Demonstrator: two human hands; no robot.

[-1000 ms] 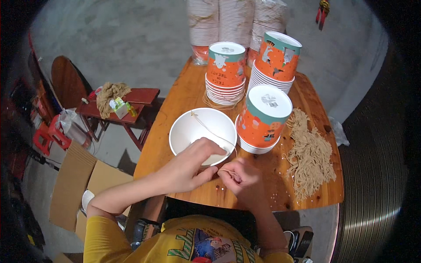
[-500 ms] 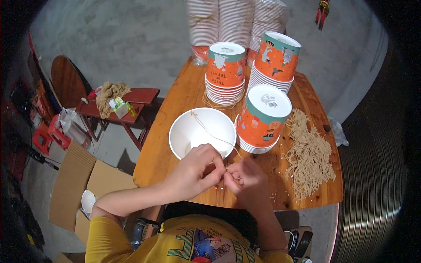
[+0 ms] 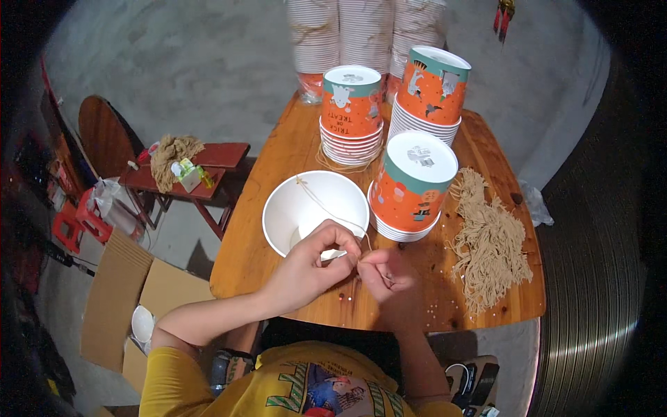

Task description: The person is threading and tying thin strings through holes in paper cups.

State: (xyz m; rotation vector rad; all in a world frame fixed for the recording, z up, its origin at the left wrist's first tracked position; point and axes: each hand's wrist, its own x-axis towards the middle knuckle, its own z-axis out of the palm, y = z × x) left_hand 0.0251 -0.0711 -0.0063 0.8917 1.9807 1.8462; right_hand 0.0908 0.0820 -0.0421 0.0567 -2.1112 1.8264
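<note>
A white paper bucket [image 3: 283,208] stands mouth up on the wooden table in front of me. A thin tan cord [image 3: 326,210] is fastened at its far rim and runs across the opening to my fingers. My left hand [image 3: 316,258] pinches the cord near its loose end, with the wrist over the bucket's near side. Beside it my right hand [image 3: 386,272] is closed on the same cord, its fingertips almost touching the left ones. The exact point where the cord passes between the fingers is hidden.
Upside-down stacks of orange-and-green buckets [image 3: 411,198] stand behind and to the right. A bundle of tan cords [image 3: 490,250] lies on the table's [image 3: 240,260] right side. Wrapped bucket stacks [image 3: 365,42] are at the back. An opened cardboard box [image 3: 177,281] and red bench [image 3: 229,153] are at left.
My two hands have stayed close together on the cord; the right fingers have turned and curled more. The view has shifted slightly.
</note>
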